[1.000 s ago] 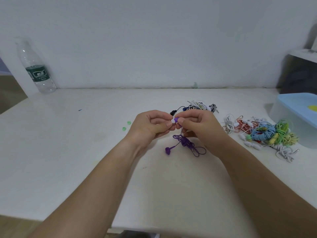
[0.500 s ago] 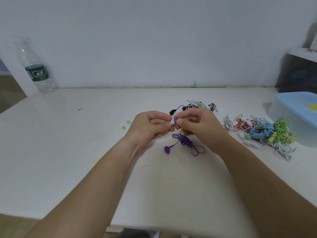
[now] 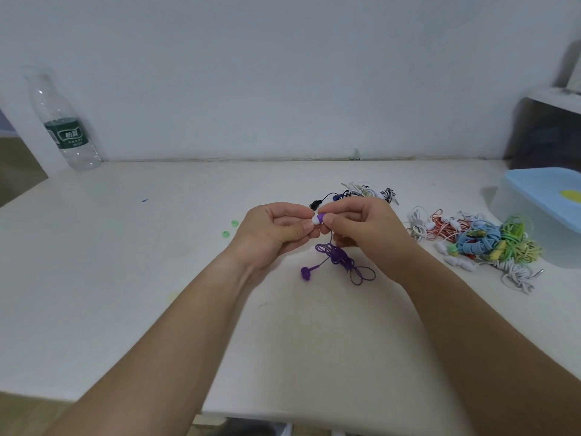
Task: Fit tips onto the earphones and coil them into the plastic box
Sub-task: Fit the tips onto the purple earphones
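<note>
Above the middle of a white table, two bare hands are held close together: a white tip is pinched by the curled thumb and forefinger of the left hand and is held against a purple earbud gripped in the fingertips of the right hand. The purple cable is bunched just below the hands, with the second earbud laid on the table. A pile of coloured earphones is heaped to the right, just beside the plastic box.
</note>
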